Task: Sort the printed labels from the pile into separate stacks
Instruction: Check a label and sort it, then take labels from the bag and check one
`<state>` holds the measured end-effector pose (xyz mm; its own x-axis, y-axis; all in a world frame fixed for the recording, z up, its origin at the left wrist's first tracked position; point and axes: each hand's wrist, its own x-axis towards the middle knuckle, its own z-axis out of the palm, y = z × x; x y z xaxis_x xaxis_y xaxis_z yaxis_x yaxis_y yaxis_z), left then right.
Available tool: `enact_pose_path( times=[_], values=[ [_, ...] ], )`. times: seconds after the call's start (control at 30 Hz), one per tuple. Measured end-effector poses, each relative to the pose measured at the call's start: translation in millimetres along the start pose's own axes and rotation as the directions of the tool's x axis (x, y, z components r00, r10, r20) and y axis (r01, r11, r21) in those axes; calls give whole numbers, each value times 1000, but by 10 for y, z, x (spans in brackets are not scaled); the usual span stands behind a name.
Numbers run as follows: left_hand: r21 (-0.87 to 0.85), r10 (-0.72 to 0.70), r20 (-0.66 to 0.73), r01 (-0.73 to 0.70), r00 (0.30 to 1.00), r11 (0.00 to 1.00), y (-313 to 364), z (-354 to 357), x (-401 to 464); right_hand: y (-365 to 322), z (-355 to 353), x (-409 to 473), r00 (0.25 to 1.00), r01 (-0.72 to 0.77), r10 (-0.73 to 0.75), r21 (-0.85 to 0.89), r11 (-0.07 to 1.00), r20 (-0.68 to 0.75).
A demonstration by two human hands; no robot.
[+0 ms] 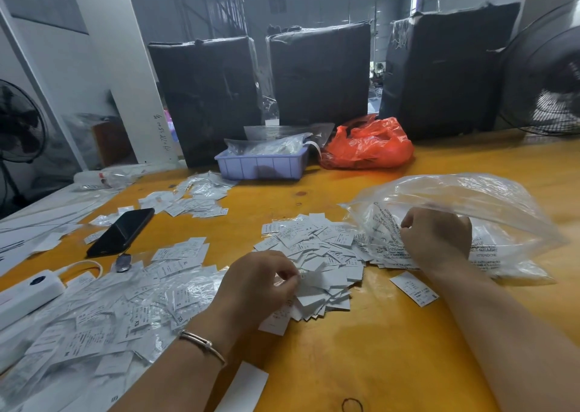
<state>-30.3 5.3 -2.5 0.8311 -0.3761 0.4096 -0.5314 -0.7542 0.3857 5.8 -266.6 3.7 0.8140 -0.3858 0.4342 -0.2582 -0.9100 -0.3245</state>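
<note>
Label pile [314, 254] lies mid-table on the yellow table [376, 349]. Left hand [254, 289] pinches one label at the pile's near edge; right hand [436, 239] grips the clear bag [470, 201]. The labels look thin, light, slippery and easily creased, best lifted singly by an edge.

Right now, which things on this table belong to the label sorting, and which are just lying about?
Job:
pile of printed labels
label in left hand
clear plastic bag under right hand
sorted labels

Lying about:
black phone
red plastic bag
purple tray
white power strip
</note>
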Motion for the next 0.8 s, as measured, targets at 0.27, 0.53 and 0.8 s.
enact_pose_path(
  times=[0.27, 0.53, 0.8],
  values=[
    [-136, -30, -100, 16, 995, 991, -26, -61, -23, -2, -44, 21, 994, -33, 46, -124, 992, 104],
    [-167, -13, -127, -9, 992, 986, -9, -99, -38, -2, -12, -6, 995, 14, -6, 85, 996, -95],
    [-343, -109, -104, 67, 989, 937, 25, -109, -31, -279, -138, -174, 980, 179, -108, 513, 839, -166]
  ],
)
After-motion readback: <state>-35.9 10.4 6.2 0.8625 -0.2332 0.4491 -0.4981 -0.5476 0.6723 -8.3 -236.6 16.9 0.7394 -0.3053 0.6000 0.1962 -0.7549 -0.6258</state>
